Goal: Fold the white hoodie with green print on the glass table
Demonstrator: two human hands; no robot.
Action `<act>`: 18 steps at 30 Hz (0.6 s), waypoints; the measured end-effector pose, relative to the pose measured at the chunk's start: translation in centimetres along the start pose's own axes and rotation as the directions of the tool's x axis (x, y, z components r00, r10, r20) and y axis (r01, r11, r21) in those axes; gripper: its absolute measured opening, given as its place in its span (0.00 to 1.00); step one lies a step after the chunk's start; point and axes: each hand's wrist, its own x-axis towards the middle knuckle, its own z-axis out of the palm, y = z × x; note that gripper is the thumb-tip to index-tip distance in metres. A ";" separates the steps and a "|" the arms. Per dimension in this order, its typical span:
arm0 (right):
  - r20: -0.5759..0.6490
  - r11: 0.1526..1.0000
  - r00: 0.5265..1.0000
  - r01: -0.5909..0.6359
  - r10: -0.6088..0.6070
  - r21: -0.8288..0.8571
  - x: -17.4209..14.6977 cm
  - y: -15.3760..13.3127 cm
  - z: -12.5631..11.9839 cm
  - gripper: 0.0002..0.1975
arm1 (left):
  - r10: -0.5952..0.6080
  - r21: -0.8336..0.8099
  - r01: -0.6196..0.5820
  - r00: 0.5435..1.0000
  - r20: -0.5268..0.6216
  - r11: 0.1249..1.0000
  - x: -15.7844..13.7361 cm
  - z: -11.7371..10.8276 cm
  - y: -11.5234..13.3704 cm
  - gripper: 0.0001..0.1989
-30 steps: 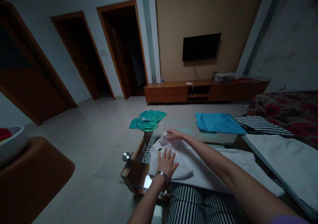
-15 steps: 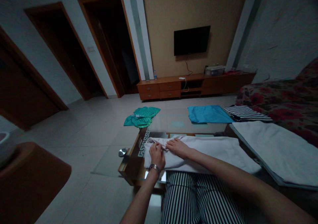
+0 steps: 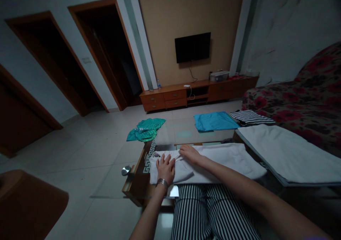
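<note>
White cloth [image 3: 221, 160] lies folded across the near edge of a glass table [image 3: 186, 133], stretching from its left corner towards the right. The left hand [image 3: 165, 168] rests flat on the cloth's left end, fingers spread and gripping nothing, a metal bracelet [image 3: 161, 181] at the wrist. The right hand [image 3: 189, 153] sits just beside it, a little farther in, fingertips pinched on a fold of the cloth near its upper edge.

Striped trousers [image 3: 210, 215] cover the person's legs below the table edge. On the far part of the table a blue cloth [image 3: 214, 121] lies flat, with a striped cloth [image 3: 252, 117] just right of it. A green garment [image 3: 145, 130] lies crumpled at the table's far left corner. To the right, a large pale sheet [image 3: 287, 154] lies folded, near the white cloth's right end, and behind it stands a floral sofa [image 3: 301, 101].

Against the far wall a wooden cabinet [image 3: 197, 92] runs low under a dark TV [image 3: 192, 47]. Two dark doorways [image 3: 106, 59] open on the left. A brown stool [image 3: 29, 204] fills the lower left corner.
</note>
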 end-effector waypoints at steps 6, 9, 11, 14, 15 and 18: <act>-0.059 0.968 0.993 -0.089 0.105 0.235 -3.6 0.2 4.2 0.18 | -0.289 -0.003 0.290 0.955 -0.063 0.957 0.3 0.9 -0.5 0.21; -0.084 0.919 0.987 -0.095 0.137 0.382 -4.7 0.3 5.0 0.22 | -0.314 -0.043 0.312 0.947 -0.066 0.949 0.6 1.0 -0.7 0.21; -0.065 0.886 0.986 -0.108 0.153 0.452 -4.5 0.6 4.4 0.22 | -0.353 -0.044 0.350 0.933 -0.071 0.936 1.2 0.5 -0.8 0.21; -0.037 0.862 0.976 -0.172 0.215 0.478 -3.2 1.0 2.8 0.19 | -0.311 0.013 0.313 0.946 -0.093 0.950 3.2 -0.7 -0.8 0.19; -0.040 0.864 0.970 -0.195 0.241 0.464 -2.7 1.1 2.3 0.18 | -0.251 0.039 0.255 0.964 -0.089 0.966 4.0 -1.0 -0.8 0.18; -0.057 0.888 0.964 -0.216 0.260 0.406 -1.7 1.0 1.9 0.17 | -0.089 0.110 0.087 0.996 0.011 0.990 5.7 -0.7 -0.7 0.19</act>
